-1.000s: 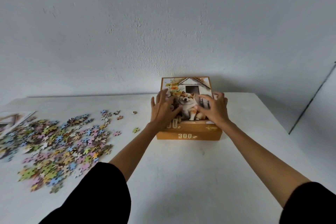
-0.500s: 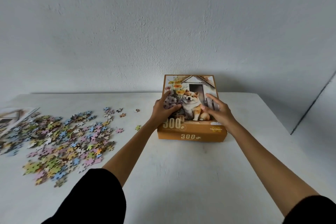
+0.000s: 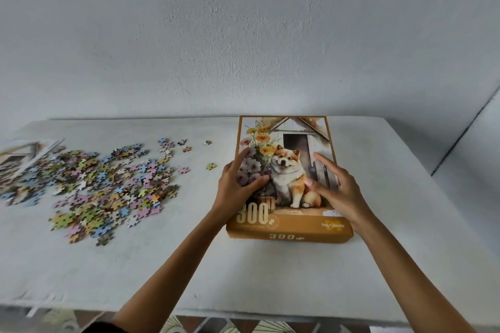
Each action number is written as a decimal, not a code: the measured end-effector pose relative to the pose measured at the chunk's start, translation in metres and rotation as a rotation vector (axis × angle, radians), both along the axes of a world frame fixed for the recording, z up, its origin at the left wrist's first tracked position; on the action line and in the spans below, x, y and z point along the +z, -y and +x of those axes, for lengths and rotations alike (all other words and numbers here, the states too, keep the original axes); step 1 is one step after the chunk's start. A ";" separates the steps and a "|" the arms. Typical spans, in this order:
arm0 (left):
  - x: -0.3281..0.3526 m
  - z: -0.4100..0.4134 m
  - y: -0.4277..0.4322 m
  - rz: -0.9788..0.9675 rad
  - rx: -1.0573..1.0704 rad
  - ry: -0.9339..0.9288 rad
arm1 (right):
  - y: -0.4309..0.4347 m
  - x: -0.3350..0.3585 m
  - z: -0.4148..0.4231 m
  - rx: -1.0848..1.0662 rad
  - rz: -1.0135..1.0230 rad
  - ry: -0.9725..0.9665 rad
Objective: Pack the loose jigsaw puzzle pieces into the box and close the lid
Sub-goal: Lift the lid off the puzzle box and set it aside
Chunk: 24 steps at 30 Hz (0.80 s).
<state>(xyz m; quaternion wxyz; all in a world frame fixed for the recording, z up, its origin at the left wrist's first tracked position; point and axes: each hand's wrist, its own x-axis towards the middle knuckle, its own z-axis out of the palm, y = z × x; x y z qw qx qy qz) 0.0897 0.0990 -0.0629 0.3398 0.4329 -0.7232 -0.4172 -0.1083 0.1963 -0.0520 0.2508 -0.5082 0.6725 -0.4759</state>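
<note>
We see both hands laid on top of the box [image 3: 288,178], fingers spread. The left hand [image 3: 238,184] grips the box's left edge, thumb lying across the printed flowers and fingers curled over the side. The right hand [image 3: 336,189] lies loosely opened on the right half of the lid [image 3: 290,143], thumb reaching toward the dog's paws; whether its fingers wrap the right edge we cannot tell.

The box is an orange-brown carton, its lid on. The lid carries a picture of a smiling tan and white dog sitting before a wooden doghouse, with orange and purple flowers to the dog's left. "300" is printed large at the lid's near left corner and again, smaller, on the near side wall. The box lies flat on the pale surface [image 3: 243,273]. Its long axis runs away from us toward the wall [image 3: 243,35], tilted slightly, with the picture's top at the far end and a short side facing us.

Left of the box, well apart, the loose puzzle pieces [image 3: 102,186] lie in a wide, multicoloured scatter on the surface. A few stray pieces [image 3: 211,166] lie between that scatter and the box. At the scatter's far left, a printed sheet [image 3: 24,151] sits partly under the pieces.
</note>
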 end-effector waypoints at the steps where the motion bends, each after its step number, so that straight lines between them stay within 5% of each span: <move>1: 0.000 0.000 -0.003 0.002 -0.002 -0.001 | -0.001 -0.002 0.001 -0.003 0.007 0.000; 14: 0.076 -0.011 -0.011 -0.091 -0.057 0.050 | -0.014 0.058 -0.003 -0.042 -0.015 0.081; 24: 0.112 -0.136 0.014 -0.062 -0.216 -0.002 | -0.020 0.123 -0.108 -0.253 0.013 -0.053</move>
